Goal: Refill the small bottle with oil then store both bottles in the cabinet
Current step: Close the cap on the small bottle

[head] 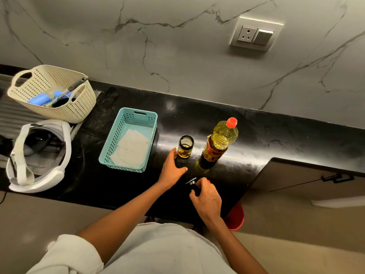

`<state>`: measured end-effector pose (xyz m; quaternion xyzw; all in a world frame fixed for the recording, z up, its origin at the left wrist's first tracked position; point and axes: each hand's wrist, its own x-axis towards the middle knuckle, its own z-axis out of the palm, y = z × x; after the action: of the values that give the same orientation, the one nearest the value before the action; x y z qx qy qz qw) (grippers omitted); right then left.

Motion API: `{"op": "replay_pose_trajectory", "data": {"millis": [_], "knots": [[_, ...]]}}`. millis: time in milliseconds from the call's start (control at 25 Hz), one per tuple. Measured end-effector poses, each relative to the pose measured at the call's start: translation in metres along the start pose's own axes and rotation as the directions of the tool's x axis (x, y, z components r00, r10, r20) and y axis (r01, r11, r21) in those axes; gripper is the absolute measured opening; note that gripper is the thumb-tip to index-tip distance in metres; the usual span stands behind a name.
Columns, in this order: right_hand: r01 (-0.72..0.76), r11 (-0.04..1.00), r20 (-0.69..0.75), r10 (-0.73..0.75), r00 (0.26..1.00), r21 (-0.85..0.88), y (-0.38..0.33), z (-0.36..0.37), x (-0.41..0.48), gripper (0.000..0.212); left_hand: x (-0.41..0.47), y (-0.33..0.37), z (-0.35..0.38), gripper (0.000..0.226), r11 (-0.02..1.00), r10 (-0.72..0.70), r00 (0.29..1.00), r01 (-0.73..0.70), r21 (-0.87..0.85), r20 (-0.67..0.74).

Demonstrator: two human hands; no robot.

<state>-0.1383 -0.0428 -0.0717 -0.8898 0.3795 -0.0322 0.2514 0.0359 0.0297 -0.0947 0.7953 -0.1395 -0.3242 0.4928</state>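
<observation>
A small glass bottle (185, 147) stands uncapped on the black counter (256, 139), with a little yellow oil at its bottom. To its right stands a large oil bottle (219, 143) with a red cap, upright. My left hand (172, 167) rests on the counter beside the small bottle, fingertips touching its left side. Nearer the counter's front edge, my right hand (205, 198) grips the small bottle's dark cap (192, 183), whose metal nozzle sticks out to the left.
A teal basket (152, 135) with folded paper lies left of the bottles. A cream basket (79, 107) and a white headset (59, 173) sit at far left. A cabinet door (296, 175) with a black handle lies at lower right. A red bucket (236, 218) stands on the floor.
</observation>
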Motion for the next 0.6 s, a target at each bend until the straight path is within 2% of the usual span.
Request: {"op": "replay_pose_trajectory", "data": {"millis": [80, 160, 200, 240, 320, 400, 480, 600], "knots": [[-0.112, 0.957, 0.003, 0.116, 0.993, 0.268, -0.005, -0.006, 0.001, 0.022, 0.004, -0.005, -0.002, 0.106, 1.0, -0.018, 1.0, 0.018, -0.002, -0.008], [-0.186, 0.804, 0.032, 0.204, 0.979, 0.565, -0.015, -0.019, 0.01, 0.02, 0.007, -0.004, -0.004, 0.107, 1.0, -0.024, 0.999, 0.024, -0.006, -0.026], [-0.156, 0.754, 0.0, 0.203, 0.979, 0.638, -0.021, -0.028, 0.02, 0.019, 0.008, 0.0, -0.005, 0.108, 1.0, -0.021, 0.999, 0.021, -0.012, -0.033], [-0.096, 0.752, -0.053, 0.171, 0.984, 0.652, -0.028, -0.038, 0.033, 0.018, 0.011, 0.005, -0.007, 0.111, 1.0, -0.012, 0.999, 0.011, -0.027, -0.036], [0.054, 0.83, -0.157, 0.041, 0.987, 0.556, -0.049, -0.058, 0.064, 0.017, 0.018, 0.017, -0.01, 0.118, 0.998, 0.021, 0.999, -0.024, -0.06, -0.044], [0.209, 0.902, -0.217, -0.133, 0.967, 0.377, -0.07, -0.068, 0.092, 0.021, 0.028, 0.026, -0.013, 0.122, 0.996, 0.061, 0.997, -0.064, -0.055, -0.051], [0.324, 0.923, -0.233, -0.275, 0.933, 0.208, -0.083, -0.068, 0.11, 0.025, 0.038, 0.026, -0.014, 0.11, 0.995, 0.092, 0.994, -0.094, -0.026, -0.052], [0.377, 0.925, -0.201, -0.363, 0.91, 0.036, -0.089, -0.065, 0.129, 0.031, 0.04, 0.028, -0.015, 0.08, 0.993, 0.117, 0.992, -0.117, 0.006, -0.044]]}}
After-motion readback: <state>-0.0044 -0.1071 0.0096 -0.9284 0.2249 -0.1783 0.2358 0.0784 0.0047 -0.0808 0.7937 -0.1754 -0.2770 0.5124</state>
